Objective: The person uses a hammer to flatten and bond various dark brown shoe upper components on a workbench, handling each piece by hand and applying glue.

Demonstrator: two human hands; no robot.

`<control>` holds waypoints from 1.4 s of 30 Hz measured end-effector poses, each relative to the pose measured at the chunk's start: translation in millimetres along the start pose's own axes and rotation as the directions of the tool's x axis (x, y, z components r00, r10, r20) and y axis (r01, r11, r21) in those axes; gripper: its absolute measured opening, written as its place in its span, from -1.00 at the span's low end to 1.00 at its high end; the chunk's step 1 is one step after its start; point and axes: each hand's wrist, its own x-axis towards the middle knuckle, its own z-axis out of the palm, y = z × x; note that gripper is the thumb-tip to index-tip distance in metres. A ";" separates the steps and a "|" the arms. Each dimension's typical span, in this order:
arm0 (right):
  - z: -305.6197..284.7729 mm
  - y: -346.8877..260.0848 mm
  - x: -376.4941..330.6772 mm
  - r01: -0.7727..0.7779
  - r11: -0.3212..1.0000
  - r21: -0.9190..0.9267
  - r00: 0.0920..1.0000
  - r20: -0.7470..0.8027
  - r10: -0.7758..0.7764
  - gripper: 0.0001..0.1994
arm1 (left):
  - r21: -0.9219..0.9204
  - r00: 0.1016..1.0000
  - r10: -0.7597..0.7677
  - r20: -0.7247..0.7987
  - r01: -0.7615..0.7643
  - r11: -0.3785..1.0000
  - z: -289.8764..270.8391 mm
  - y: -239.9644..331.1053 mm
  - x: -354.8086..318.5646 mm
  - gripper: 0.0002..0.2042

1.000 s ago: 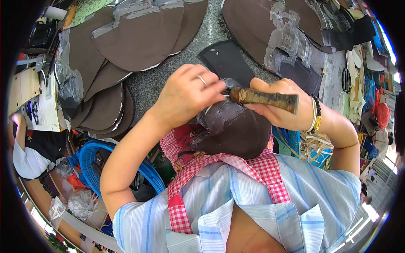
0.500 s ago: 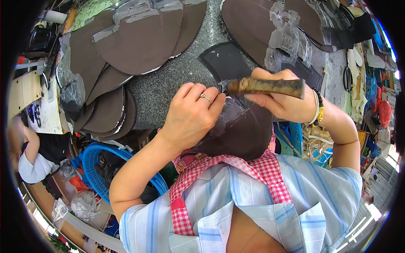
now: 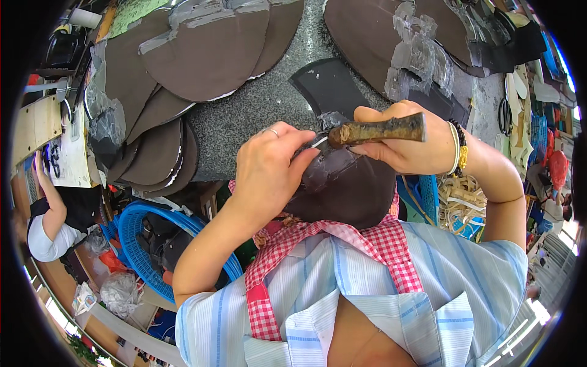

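Observation:
In my right hand point(image 3: 422, 153) is a hammer point(image 3: 385, 130) with a worn, rusty-brown head; its handle is hidden by my fingers. The round end of the head is over the near edge of the stone slab. My left hand point(image 3: 263, 165) pinches, thumb against fingers, the edge of a dark brown rounded panel point(image 3: 351, 199), where a thin white strip shows. This panel hangs over the slab's edge against my apron and carries a shiny, glue-like smear. A black curved piece point(image 3: 330, 85) lies flat just beyond, meeting the panel under the hammer.
Dark brown panels point(image 3: 208, 55) with grey glue-like smears overlap at the slab's left; more panels point(image 3: 361, 43) lie at the right. Blue baskets point(image 3: 131, 235) stand below the slab point(image 3: 244, 131) on both sides. Another person's arm point(image 3: 54, 205) is at far left.
My left hand has drawn slightly left and its fingers have shifted, uncovering a white strip at the edge. The hammer head has moved slightly left and down.

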 end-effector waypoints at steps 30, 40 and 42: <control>-2.6 -8.6 15.1 0.110 0.993 -0.052 0.982 -0.148 -0.117 -0.79 | 0.422 0.936 0.295 -0.193 -0.193 0.886 14.7 6.2 -27.0 -0.84; -5.1 -18.8 21.1 0.087 0.992 -0.091 0.996 0.033 -0.085 -0.79 | 0.466 0.949 0.293 -0.115 -0.209 0.860 11.5 11.4 -29.3 -0.74; 3.3 -7.0 25.3 0.181 0.976 -0.125 0.978 -0.083 -0.192 -0.79 | 0.460 0.948 0.295 -0.115 -0.212 0.862 11.5 9.5 -29.2 -0.74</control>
